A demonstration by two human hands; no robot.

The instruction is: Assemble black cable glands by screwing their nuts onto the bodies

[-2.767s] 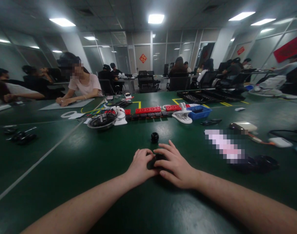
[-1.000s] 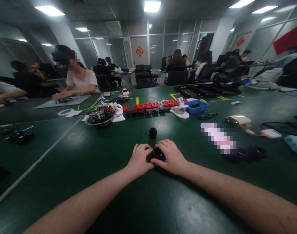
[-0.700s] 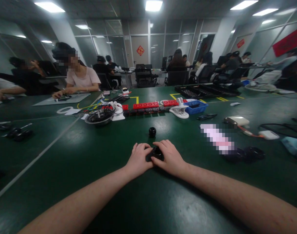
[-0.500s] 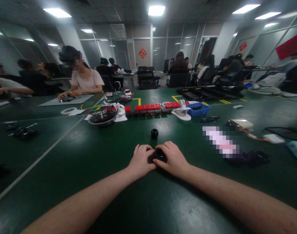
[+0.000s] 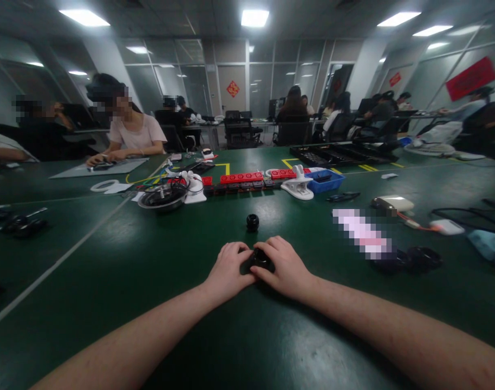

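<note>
Both my hands meet on the green table around one small black round part. My left hand grips its left side with curled fingers. My right hand wraps its right side, fingers curled over the top. A second small black round part stands alone on the table just beyond my hands.
Further back lie a coil of cable in a dark dish, a row of red blocks, a white clamp and a blue tray. Black objects lie at right. A seated person works at back left.
My right hand's fingers, stretched flat 2.8 s ago, have curled round the black part. Both hands stay in the same spot; the view has shifted slightly.
</note>
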